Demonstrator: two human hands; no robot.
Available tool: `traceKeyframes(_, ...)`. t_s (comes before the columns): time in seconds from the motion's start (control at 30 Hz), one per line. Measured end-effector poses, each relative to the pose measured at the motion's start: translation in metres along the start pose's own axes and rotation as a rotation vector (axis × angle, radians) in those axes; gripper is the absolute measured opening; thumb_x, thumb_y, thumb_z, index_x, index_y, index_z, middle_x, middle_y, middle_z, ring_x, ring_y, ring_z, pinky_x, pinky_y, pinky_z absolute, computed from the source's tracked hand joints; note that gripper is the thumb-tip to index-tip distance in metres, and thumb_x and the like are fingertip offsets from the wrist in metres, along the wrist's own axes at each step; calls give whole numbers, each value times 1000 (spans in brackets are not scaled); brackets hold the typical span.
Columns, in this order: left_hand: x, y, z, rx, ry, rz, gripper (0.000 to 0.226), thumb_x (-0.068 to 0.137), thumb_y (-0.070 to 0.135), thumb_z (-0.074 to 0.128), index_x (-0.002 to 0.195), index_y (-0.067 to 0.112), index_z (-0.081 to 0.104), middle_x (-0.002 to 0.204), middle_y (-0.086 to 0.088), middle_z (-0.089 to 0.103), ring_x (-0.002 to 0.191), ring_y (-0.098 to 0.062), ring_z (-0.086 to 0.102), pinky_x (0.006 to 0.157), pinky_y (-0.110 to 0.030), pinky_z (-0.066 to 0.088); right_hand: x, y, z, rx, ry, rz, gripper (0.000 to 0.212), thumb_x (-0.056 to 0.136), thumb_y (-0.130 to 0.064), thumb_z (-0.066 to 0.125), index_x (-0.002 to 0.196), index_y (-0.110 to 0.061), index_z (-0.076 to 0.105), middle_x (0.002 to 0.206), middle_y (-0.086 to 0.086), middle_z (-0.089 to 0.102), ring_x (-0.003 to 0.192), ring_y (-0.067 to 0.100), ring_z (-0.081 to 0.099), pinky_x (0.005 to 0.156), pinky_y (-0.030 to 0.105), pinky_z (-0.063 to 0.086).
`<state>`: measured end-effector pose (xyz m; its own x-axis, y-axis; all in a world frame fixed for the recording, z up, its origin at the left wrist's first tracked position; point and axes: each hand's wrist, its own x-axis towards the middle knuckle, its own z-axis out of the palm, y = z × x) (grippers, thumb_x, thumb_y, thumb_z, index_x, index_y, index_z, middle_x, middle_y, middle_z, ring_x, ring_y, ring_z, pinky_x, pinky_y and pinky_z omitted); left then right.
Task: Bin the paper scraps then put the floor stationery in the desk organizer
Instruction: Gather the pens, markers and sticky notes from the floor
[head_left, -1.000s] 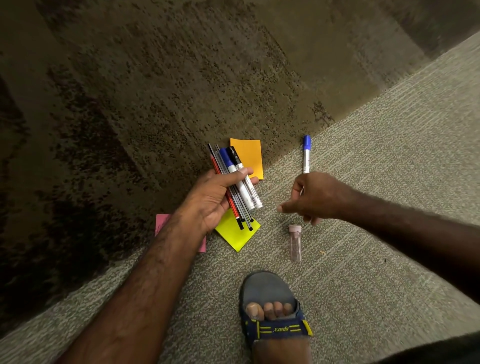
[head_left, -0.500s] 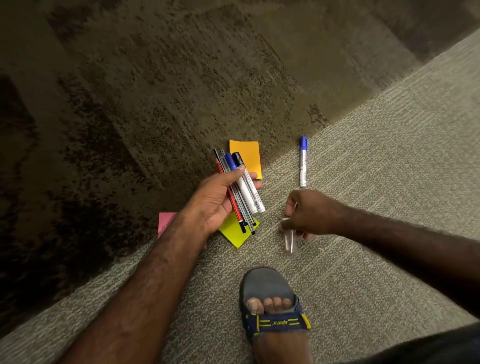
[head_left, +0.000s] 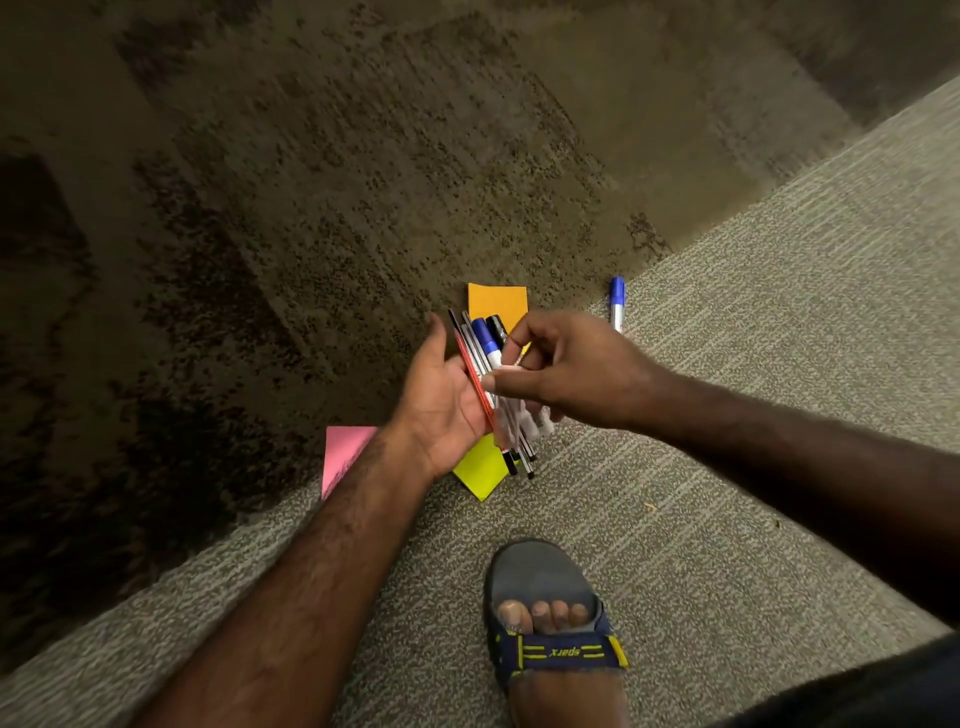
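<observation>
My left hand (head_left: 441, 410) lies palm up and holds a bundle of pens and markers (head_left: 485, 343). Its thumb is lifted off them and its fingers are hidden under my right hand. My right hand (head_left: 576, 369) reaches over the bundle and pinches a small clear tube (head_left: 511, 421), which lies blurred against the pens in the left palm. A blue-capped marker (head_left: 617, 304) lies on the carpet beyond my right hand. On the floor under my hands are an orange sticky note (head_left: 498, 301), a yellow one (head_left: 480, 470) and a pink one (head_left: 343, 452).
My foot in a blue and yellow sandal (head_left: 545, 613) stands on the light grey carpet just below the hands. A dark mottled carpet fills the upper left. No bin or desk organizer is in view.
My right hand picked the clear tube off the carpet and carried it up and left onto the bundle. My left thumb lifted off the pens.
</observation>
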<state>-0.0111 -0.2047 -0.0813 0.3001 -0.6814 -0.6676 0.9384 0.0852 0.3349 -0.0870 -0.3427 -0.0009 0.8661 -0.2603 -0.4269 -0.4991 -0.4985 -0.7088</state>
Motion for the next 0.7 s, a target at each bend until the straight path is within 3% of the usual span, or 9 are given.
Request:
traceKeyframes(0.13,3,-3,-6,-51,-19,-40,100,92,86,18,124,6,67,98,-9,80,80,-20,78,71,-31,63,12,-6,10,-27,48,-36,27,81,-40,88,89,-23,69,75,4,75,62,17,73,61,49,63)
traceKeyframes(0.2,2,-5,-9,-62,-36,-40,104,92,86,16,110,3,76,93,-10,81,78,-19,78,73,-30,64,17,-6,14,-64,64,-49,26,81,-41,88,89,-24,69,73,0,75,58,9,68,60,44,62)
traceKeyframes(0.27,2,-8,-10,-69,-52,-37,103,92,85,17,104,6,82,102,-10,81,86,-20,79,82,-33,62,20,-5,18,-84,66,-55,26,81,-42,87,91,-26,70,73,-3,75,61,9,70,61,43,62)
traceKeyframes(0.37,2,-9,-12,-94,-63,-48,92,95,82,24,112,11,81,116,-7,78,104,-22,73,96,-38,53,22,-5,20,-38,27,-43,28,81,-42,88,97,-26,70,77,-1,76,71,16,74,67,46,64)
traceKeyframes(0.47,0,-8,-9,-60,-95,-12,75,102,69,32,129,11,72,123,-7,75,105,-21,72,93,-42,56,22,-6,17,8,16,-43,30,83,-36,88,104,-22,70,81,3,77,73,21,76,64,46,65)
traceKeyframes(0.57,-3,-4,-4,-40,-68,17,68,108,56,38,149,4,52,143,-16,61,112,-28,67,88,-43,62,23,-2,6,69,58,4,27,86,-33,86,102,-19,68,81,8,77,68,23,77,55,38,65)
traceKeyframes(0.63,-3,-2,-4,-32,-55,24,63,107,55,40,144,6,55,139,-27,60,126,-41,60,96,-50,60,25,6,-4,78,103,60,25,88,-31,84,101,-17,67,81,9,76,65,18,76,52,33,62)
traceKeyframes(0.7,-1,-1,-5,0,-27,28,60,106,58,41,139,11,59,130,-29,65,127,-43,61,104,-54,53,27,18,-16,26,142,107,25,89,-31,82,100,-16,66,84,8,74,66,15,75,52,29,61)
